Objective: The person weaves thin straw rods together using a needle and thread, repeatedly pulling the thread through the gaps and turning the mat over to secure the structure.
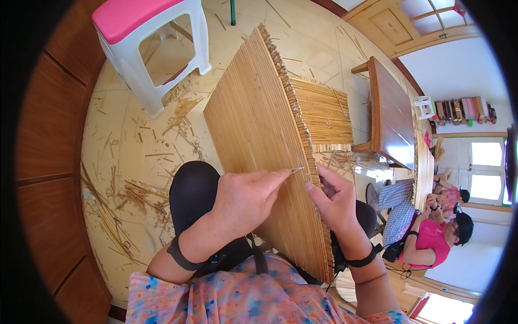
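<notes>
Straw-coloured panel (253, 113): set tilted in front of the torso, across the space between the dark-clad knees (190, 186). Clock positions refer to the centre of the head view. The panel runs from 12 o'clock down to 5 o'clock; its thick, ragged edge faces 2 o'clock.

Left hand (245, 201): just below centre, toward 7 o'clock. Thumb and fingers are pinched together on a thin, pale sliver (296, 170) — its tip lies over the panel, near the ragged edge. The sliver's material cannot be told.

Right hand (335, 198): at 4 o'clock, clamped on the ragged edge, thumb on the near side. A dark band circles each wrist.

Surroundings: a straw mat (318, 116) lies beyond the panel, between 1 and 2 o'clock. Table (393, 110): 2 o'clock. Stool (137, 19), pink-topped with white legs: between 10 and 11 o'clock. Scraps (143, 197) litter the floor toward 8 and 9 o'clock. Co-worker (436, 244) in pink: 4 o'clock — seated.
</notes>
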Motion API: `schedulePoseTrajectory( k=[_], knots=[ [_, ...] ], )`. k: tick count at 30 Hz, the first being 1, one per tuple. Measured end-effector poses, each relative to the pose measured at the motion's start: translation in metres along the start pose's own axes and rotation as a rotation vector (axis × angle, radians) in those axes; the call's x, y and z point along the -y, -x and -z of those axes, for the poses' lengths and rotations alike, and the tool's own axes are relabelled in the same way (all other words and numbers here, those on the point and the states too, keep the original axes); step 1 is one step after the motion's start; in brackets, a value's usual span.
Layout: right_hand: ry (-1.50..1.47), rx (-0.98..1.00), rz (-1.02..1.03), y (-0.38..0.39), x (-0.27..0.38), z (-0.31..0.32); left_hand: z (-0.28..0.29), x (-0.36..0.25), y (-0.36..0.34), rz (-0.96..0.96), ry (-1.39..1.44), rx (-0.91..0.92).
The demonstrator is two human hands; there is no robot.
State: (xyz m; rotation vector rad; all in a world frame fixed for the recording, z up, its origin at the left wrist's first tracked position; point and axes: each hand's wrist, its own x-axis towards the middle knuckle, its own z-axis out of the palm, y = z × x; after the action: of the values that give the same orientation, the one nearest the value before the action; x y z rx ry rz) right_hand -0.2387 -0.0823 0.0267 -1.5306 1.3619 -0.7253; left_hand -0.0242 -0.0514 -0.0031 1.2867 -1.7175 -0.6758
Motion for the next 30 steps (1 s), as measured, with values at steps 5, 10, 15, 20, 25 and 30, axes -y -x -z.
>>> schedulePoseTrajectory(
  k=[5,10,15,20,25,30],
  knots=[
    [0.006,0.006,0.015,-0.0005,-0.0001,0.0021,-0.0008,-0.0021,0.0021,-0.006,0.010,-0.032],
    [0.050,0.026,0.032,-0.0007,0.0014,0.0038,-0.0013,-0.0015,0.0023,-0.017,0.016,-0.030],
    [0.031,0.014,0.017,0.0001,0.0007,0.0052,-0.0023,-0.0020,0.0005,-0.022,-0.007,-0.006],
    [0.029,-0.005,0.025,0.0012,-0.0033,0.0059,-0.0052,-0.0039,-0.0007,-0.033,-0.008,-0.014],
    [0.050,-0.006,0.024,0.0023,-0.0051,0.0059,-0.0076,-0.0057,-0.0016,-0.036,-0.014,-0.011],
    [0.016,0.003,0.020,0.0025,-0.0040,0.0046,-0.0103,-0.0066,-0.0022,-0.030,-0.012,-0.005]
  ],
)
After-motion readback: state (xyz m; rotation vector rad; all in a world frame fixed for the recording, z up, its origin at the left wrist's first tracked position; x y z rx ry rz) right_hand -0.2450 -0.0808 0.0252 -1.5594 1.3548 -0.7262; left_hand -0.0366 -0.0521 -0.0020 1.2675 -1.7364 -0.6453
